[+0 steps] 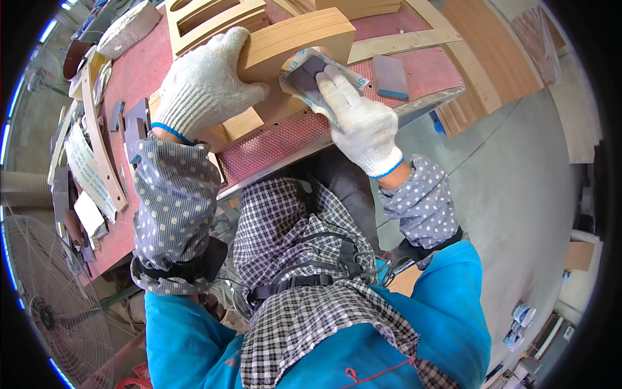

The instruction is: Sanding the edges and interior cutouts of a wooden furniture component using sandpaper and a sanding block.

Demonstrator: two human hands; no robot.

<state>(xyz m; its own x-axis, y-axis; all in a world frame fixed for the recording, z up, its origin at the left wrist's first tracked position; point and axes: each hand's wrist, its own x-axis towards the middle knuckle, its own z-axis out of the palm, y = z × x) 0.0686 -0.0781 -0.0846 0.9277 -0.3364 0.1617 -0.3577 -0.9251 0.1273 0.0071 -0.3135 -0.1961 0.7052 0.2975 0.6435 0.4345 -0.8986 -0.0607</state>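
My left hand [210, 84], in a white knitted glove, grips the left end of a curved wooden piece [298, 40], thumb on its near face. The piece stands on edge on the red mesh-covered table [278, 148]. My right hand [363, 123], gloved too, holds a sheet of sandpaper [289, 83] folded round a dark grey block. Its fingers lie along the block and press it to the near face of the wood, toward the right end. The fingertips of my left hand are partly hidden behind the wood.
More wooden frame parts [214, 26] lie at the back of the table. Right of my right hand rests a grey sanding block [390, 76]. Sandpaper scraps and blocks [81, 162] clutter the left side. A large fan [48, 311] stands at lower left, and boards [492, 45] lean beyond the right corner.
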